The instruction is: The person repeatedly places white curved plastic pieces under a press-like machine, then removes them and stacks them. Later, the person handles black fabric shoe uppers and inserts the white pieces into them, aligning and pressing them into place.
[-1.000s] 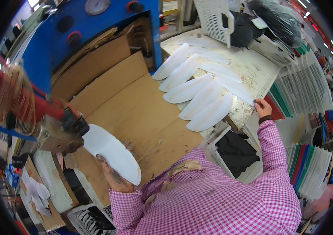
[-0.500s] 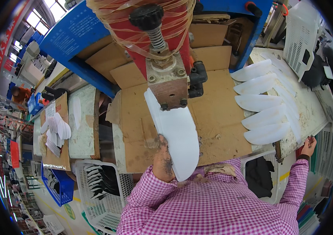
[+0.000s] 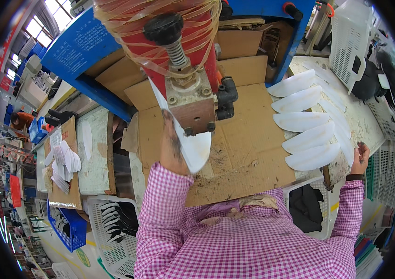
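Observation:
My left hand [image 3: 171,145], its fingers dark with grime, grips a white half-moon-shaped piece [image 3: 196,151] along its left edge. That piece is tilted beneath the metal head [image 3: 193,114] of a red and blue machine, which hides part of it. Part of my left fingers is out of sight behind the piece and the head. At the right table's edge my right hand [image 3: 361,157] has its fingers curled together. Whether it holds anything I cannot make out. Several white half-moon pieces [image 3: 307,138] lie fanned in an overlapping row just left of it.
Cardboard [image 3: 248,153] covers the machine's bed, with dark crumbs on it. Smaller white pieces [image 3: 67,158] lie piled on the left table. A white basket of black pieces [image 3: 109,251] stands below, beside a blue basket [image 3: 77,230]. Another white crate [image 3: 348,44] stands at upper right.
My left hand has pushed the white piece farther forward under the machine head and tilted it. My right hand has moved up slightly along the table's edge. The whole view has shifted a little.

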A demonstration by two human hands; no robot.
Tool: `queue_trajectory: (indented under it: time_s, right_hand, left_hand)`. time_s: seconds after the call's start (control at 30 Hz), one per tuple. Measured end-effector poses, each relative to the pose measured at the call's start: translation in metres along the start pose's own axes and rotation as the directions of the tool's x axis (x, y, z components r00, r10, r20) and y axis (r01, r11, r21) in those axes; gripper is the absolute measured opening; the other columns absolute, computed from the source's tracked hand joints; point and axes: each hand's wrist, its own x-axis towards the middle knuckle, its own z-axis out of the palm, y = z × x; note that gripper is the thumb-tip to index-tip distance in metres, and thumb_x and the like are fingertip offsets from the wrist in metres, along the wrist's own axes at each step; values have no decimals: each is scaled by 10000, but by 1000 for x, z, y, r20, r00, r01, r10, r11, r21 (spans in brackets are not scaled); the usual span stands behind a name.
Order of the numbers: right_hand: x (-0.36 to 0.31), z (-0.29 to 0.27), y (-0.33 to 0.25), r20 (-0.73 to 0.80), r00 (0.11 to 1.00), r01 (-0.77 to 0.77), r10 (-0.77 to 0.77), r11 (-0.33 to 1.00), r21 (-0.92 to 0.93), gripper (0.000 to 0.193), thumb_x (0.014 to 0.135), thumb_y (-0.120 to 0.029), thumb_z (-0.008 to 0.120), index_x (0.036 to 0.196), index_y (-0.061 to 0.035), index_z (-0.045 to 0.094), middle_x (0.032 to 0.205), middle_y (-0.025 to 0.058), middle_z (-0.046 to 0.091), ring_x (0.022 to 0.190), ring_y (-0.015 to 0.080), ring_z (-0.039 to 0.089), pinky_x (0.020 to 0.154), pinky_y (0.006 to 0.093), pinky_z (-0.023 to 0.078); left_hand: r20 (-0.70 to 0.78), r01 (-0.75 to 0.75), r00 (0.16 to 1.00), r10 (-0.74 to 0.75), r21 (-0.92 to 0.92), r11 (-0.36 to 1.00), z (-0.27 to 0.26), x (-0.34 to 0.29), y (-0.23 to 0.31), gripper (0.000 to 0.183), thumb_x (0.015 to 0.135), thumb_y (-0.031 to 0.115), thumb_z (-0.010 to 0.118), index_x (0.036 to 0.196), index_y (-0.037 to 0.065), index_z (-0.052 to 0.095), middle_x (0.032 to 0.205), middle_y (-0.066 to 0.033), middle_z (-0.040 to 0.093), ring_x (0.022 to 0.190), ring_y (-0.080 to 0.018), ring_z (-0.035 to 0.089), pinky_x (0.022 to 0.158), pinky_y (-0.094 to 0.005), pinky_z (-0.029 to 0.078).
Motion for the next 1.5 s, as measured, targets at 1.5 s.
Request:
queue_trajectory:
  time_s: [1.5]
  right_hand:
    - [-145, 91, -197, 663, 729, 105, -169, 985, 136, 297, 790, -57, 650, 1062, -16, 537, 988, 96, 606, 899, 196, 591, 724, 291, 442]
  left_hand:
    - [81, 26, 996, -36, 123, 992, -15, -87, -21, 672, 927, 546, 405, 1381, 58, 321, 1256, -157, 518, 1058, -265, 575, 854, -377, 524]
